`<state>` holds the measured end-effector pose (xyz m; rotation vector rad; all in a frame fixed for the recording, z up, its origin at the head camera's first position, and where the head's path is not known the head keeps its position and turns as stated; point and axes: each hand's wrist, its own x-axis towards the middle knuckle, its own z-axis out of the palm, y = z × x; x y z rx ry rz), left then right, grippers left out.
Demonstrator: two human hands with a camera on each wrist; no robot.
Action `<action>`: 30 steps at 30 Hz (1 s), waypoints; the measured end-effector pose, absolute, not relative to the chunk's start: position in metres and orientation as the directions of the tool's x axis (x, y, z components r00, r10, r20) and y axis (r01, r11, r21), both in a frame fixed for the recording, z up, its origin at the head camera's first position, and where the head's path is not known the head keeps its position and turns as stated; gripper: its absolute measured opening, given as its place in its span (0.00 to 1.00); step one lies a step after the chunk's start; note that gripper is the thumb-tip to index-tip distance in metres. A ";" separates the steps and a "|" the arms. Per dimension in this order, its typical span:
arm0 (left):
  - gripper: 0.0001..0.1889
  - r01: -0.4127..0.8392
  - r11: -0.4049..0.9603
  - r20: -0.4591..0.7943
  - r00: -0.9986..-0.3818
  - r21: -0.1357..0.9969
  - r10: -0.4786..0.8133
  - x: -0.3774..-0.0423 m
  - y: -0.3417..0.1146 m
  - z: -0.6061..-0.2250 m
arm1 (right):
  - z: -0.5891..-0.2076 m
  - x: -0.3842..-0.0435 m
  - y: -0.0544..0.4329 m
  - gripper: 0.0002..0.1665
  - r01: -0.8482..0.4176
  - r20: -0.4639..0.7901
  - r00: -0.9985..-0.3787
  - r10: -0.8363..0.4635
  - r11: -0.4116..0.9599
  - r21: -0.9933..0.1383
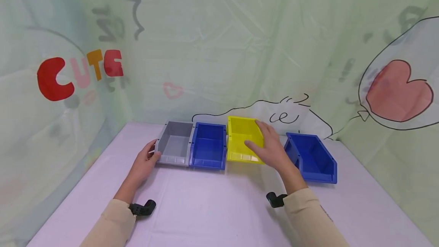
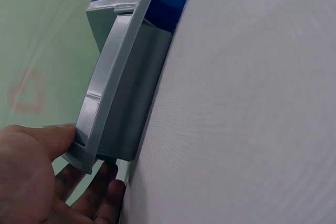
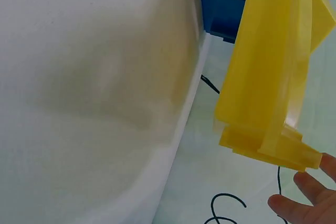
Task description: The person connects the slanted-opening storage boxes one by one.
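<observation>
A grey storage bin (image 1: 175,140), a blue storage bin (image 1: 207,146) and a yellow storage bin (image 1: 238,146) form a row in the head view. The grey and blue ones stand side by side, touching. My left hand (image 1: 143,165) grips the grey bin's front left corner, thumb on the rim and fingers behind the side wall. At the yellow bin's right wall, my right hand (image 1: 272,149) holds it, fingers (image 3: 310,192) along the outside. In the right wrist view the yellow bin hangs above the table over its shadow, beside the blue bin. No contents show in these bins.
A second blue bin (image 1: 317,159) stands apart at the right, angled, near my right forearm. White cloth covers the table (image 1: 205,209). A printed pale green curtain (image 1: 212,48) rises behind the table and at both sides. Dark cameras sit on both wrists.
</observation>
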<state>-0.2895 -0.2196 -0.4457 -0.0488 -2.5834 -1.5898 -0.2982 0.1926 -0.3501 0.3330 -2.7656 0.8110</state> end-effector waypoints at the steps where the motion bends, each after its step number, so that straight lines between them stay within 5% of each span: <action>1: 0.31 0.084 0.452 0.108 -0.994 0.888 -0.028 -0.290 -0.220 -0.446 | -0.349 -0.298 0.191 0.50 -0.294 0.297 -0.942 -0.160 0.818 -0.493; 15: 0.31 0.088 0.449 0.111 -0.994 0.889 -0.024 -0.290 -0.222 -0.449 | -0.347 -0.297 0.165 0.48 -0.404 0.319 -0.906 -0.280 0.798 -0.448; 30: 0.31 0.090 0.447 0.114 -0.993 0.890 -0.027 -0.289 -0.219 -0.447 | -0.363 -0.298 0.139 0.47 -0.411 0.196 -0.912 -0.361 0.815 -0.410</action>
